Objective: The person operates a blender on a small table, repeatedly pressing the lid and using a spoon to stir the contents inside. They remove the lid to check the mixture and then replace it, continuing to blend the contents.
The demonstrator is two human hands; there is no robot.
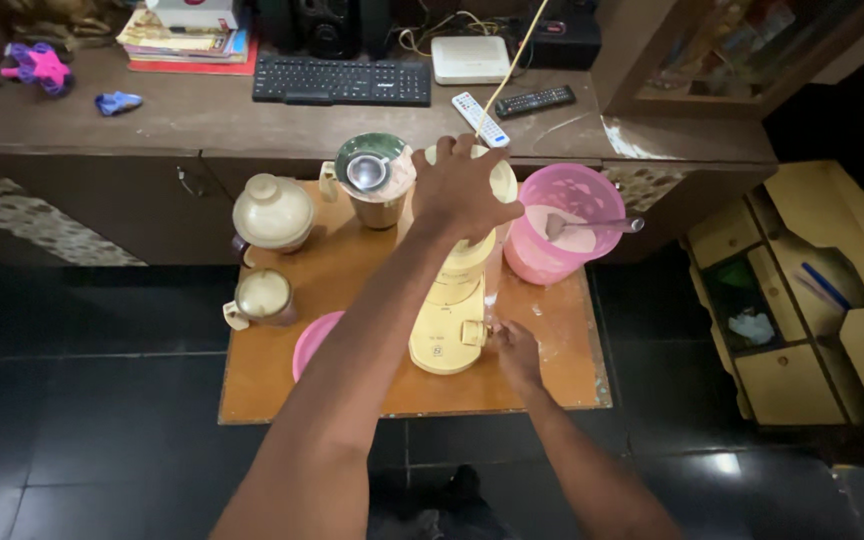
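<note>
A pale yellow mixer point(449, 325) stands near the middle of a small wooden table point(272, 385). The left hand point(460, 188) lies palm-down on top of the jar point(500, 180) mounted on the mixer, fingers spread and pressing its lid. The right hand point(514, 352) reaches the knob point(473, 332) on the mixer's base, fingers pinched on it. Just right of the jar stands a pink bucket point(564, 222) with white batter and a spoon point(592, 224) in it. Left of the jar stands an open steel jar point(372, 178); further left stand two lidded jars point(272, 212) (the smaller one nearer the table's front), with a pink lid point(310, 342) beside the mixer.
</note>
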